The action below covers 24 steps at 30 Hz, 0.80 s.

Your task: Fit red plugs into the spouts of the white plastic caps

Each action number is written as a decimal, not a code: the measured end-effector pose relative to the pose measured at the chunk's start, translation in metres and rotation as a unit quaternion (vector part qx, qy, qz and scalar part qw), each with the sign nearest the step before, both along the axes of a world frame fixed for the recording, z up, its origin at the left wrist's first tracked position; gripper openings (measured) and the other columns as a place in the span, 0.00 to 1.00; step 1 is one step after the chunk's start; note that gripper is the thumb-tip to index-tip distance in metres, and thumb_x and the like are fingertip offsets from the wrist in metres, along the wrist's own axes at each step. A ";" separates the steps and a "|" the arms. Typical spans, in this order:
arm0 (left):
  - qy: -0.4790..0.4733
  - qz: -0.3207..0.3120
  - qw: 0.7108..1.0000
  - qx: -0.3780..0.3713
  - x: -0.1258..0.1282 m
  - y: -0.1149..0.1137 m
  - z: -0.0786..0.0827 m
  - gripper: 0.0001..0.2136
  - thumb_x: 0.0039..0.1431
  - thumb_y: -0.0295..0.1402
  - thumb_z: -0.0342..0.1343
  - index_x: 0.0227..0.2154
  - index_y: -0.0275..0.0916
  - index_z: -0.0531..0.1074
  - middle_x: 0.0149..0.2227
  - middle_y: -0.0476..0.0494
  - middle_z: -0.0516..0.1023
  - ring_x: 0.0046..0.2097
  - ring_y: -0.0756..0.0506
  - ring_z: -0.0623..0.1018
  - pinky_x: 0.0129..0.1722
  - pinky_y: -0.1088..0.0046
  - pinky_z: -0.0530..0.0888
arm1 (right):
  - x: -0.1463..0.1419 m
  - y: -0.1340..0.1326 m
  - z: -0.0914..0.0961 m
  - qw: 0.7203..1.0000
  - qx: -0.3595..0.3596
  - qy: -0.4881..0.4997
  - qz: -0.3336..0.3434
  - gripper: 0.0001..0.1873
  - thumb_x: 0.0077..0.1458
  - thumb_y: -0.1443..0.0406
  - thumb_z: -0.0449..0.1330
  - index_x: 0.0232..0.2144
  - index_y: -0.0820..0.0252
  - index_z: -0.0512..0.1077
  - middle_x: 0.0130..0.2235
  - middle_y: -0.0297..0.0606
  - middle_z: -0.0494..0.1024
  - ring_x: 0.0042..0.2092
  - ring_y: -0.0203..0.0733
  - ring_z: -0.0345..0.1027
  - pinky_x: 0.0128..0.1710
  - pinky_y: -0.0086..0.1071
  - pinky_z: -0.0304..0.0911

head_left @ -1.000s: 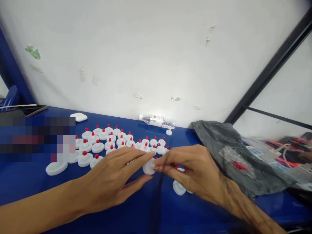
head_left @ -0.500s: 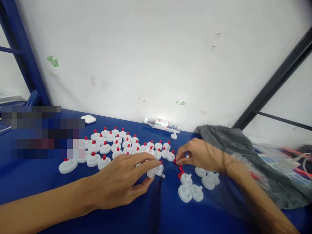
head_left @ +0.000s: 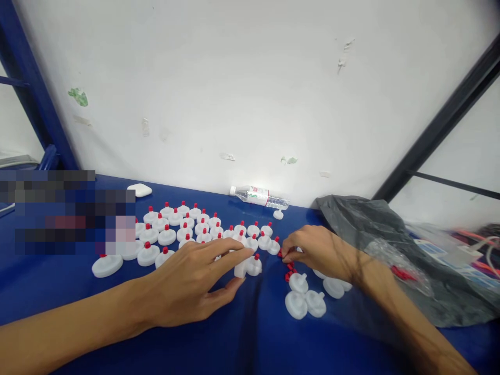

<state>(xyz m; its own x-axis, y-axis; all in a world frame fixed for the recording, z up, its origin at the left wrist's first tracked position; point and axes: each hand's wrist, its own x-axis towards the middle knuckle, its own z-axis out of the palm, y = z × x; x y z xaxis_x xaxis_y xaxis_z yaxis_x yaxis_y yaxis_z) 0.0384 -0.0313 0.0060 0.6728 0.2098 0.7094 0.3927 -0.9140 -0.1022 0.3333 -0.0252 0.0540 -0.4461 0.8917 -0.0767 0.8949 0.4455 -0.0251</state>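
Hands work low over the blue surface (head_left: 242,338), both palm down. The left hand (head_left: 187,284) has its fingers (head_left: 230,256) closed in a pinch, forefinger above and thumb below, on a white disc (head_left: 241,269) tipped on its edge at the front of the group, touching a capped neighbour. The right hand (head_left: 324,250) reaches in from the other side, its fingers (head_left: 299,242) drawn tight together on a small red cap (head_left: 281,254) at the top of a little heap of loose red caps (head_left: 289,272). Just beside that heap, nearer the person, lie several bare discs (head_left: 305,303) with no red on their stems. Rows of capped discs (head_left: 183,229) stand upright behind the left hand. Against the white wall (head_left: 250,94) a water bottle (head_left: 260,196) lies on its side. A grey bag (head_left: 371,224) slumps to the right, with a clear bag (head_left: 392,263) holding red bits on top of it. A white case (head_left: 139,190) sits well apart at the far left
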 end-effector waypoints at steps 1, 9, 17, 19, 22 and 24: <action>0.000 0.002 1.000 0.003 0.000 0.000 0.000 0.14 0.71 0.29 0.49 0.57 0.40 0.65 0.50 0.44 0.80 0.45 0.46 0.83 0.31 0.73 0.75 | -0.001 0.000 -0.001 1.000 0.001 0.000 0.003 0.04 0.61 0.64 0.66 0.34 0.49 0.83 0.36 0.28 0.86 0.40 0.42 0.80 0.33 0.30 0.59; 0.004 -0.007 1.000 0.001 0.000 0.001 0.001 0.14 0.71 0.30 0.49 0.56 0.39 0.66 0.50 0.44 0.80 0.46 0.46 0.83 0.33 0.72 0.76 | -0.002 -0.007 0.009 0.998 0.053 0.012 -0.015 0.06 0.65 0.59 0.63 0.40 0.49 0.82 0.38 0.31 0.86 0.39 0.43 0.79 0.35 0.32 0.60; 0.004 -0.003 1.000 0.000 0.000 0.000 0.001 0.14 0.70 0.30 0.49 0.56 0.39 0.66 0.50 0.44 0.80 0.44 0.46 0.83 0.33 0.72 0.77 | -0.001 0.004 -0.006 0.999 0.030 0.011 0.001 0.05 0.62 0.65 0.65 0.35 0.50 0.81 0.36 0.30 0.86 0.38 0.43 0.79 0.34 0.31 0.59; 0.007 -0.002 1.000 0.003 0.000 0.000 0.001 0.14 0.71 0.30 0.49 0.56 0.39 0.65 0.50 0.43 0.79 0.44 0.46 0.83 0.33 0.72 0.77 | -0.003 0.003 -0.005 0.999 0.030 0.014 0.007 0.06 0.64 0.65 0.63 0.35 0.52 0.80 0.37 0.31 0.85 0.39 0.43 0.79 0.34 0.31 0.59; 0.008 0.010 1.000 0.009 0.000 0.000 0.001 0.15 0.71 0.30 0.48 0.57 0.39 0.65 0.50 0.42 0.79 0.42 0.45 0.83 0.31 0.72 0.77 | -0.008 -0.003 0.000 0.998 0.030 0.054 0.020 0.08 0.69 0.62 0.58 0.38 0.52 0.78 0.34 0.30 0.84 0.35 0.40 0.77 0.33 0.31 0.60; 0.006 0.022 1.000 0.013 0.000 0.000 0.001 0.15 0.71 0.30 0.48 0.58 0.39 0.64 0.49 0.41 0.79 0.41 0.45 0.83 0.29 0.71 0.77 | -0.013 -0.009 0.004 0.990 0.018 0.135 0.039 0.10 0.70 0.59 0.56 0.41 0.52 0.77 0.31 0.28 0.82 0.30 0.36 0.76 0.33 0.29 0.63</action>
<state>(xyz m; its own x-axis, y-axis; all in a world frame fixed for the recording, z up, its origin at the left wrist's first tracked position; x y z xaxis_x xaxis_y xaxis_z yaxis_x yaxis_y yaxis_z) 0.0384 -0.0311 0.0066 0.6716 0.2213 0.7071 0.4314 -0.8927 -0.1303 0.3202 -0.0344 0.0580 -0.5136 0.8536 0.0869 0.8203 0.5182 -0.2421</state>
